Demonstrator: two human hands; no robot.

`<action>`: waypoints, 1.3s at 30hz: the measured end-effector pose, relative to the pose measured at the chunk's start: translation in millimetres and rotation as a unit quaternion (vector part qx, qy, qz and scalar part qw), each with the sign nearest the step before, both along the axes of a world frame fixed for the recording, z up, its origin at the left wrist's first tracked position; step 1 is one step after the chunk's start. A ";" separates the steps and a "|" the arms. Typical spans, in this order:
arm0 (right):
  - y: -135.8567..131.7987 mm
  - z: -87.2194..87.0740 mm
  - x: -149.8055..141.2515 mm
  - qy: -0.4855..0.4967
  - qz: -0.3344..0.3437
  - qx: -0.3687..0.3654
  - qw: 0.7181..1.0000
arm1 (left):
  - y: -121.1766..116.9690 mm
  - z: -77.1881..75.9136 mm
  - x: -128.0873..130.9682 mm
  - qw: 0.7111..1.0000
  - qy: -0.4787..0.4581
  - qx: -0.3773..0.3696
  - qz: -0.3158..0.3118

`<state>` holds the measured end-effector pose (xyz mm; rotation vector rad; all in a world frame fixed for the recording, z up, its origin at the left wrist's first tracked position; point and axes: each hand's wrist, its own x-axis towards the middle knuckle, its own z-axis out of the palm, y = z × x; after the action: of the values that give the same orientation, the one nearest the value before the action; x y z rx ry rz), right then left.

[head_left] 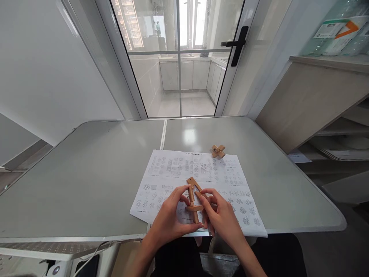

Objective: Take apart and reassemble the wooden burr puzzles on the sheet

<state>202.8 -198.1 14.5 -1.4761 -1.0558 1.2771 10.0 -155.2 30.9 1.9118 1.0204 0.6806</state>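
Note:
My left hand (170, 215) is closed on an upright wooden puzzle piece (191, 195), with the thumb near its lower end and the fingers near its top. A rounded wooden piece (195, 208) crosses it lower down. My right hand (220, 213) pinches a flat, notched wooden piece (191, 181) that slants up to the left behind the upright one. Whether these pieces interlock cannot be made out. Beneath both hands lies a printed instruction sheet (157, 173) with rows of small diagrams. A cross-shaped wooden puzzle (218, 151) rests at the sheet's far right edge.
The grey table (86, 173) has a pale seam down its middle. Beyond it stands a glass door with a black handle (238, 46). Wrapped bottles (337, 32) sit on a shelf unit (311, 92) at right. A white cable (89, 259) hangs below the front left edge.

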 end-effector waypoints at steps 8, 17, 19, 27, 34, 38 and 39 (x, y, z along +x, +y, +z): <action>-12.1 2.8 10.2 0.108 0.030 0.076 0.991 | -0.1 -2.1 -1.1 1.000 0.012 0.003 0.009; -10.8 9.0 2.8 -0.038 0.046 0.210 0.976 | -0.1 0.1 1.0 1.000 -0.006 -0.001 -0.001; -10.9 10.4 3.0 -0.053 0.052 0.218 0.973 | -0.5 0.2 1.0 1.000 -0.007 0.001 -0.002; -20.5 17.1 6.3 -0.056 0.080 0.235 0.967 | -2.7 0.7 1.4 0.999 -0.010 0.032 0.019; -28.0 23.3 7.7 -0.054 0.091 0.215 0.971 | -5.0 1.3 -0.4 0.998 -0.026 0.052 0.006; -26.8 29.1 6.4 -0.054 0.103 0.211 0.971 | -5.6 -0.4 -1.8 0.998 -0.026 0.057 0.015; -26.6 30.2 6.0 -0.053 0.108 0.206 0.971 | -5.6 -0.9 -2.2 0.998 -0.027 0.060 0.019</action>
<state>208.8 -224.7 44.7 -1.1427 -1.4857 1.0484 7.8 -160.8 30.0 1.9691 1.0040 0.8280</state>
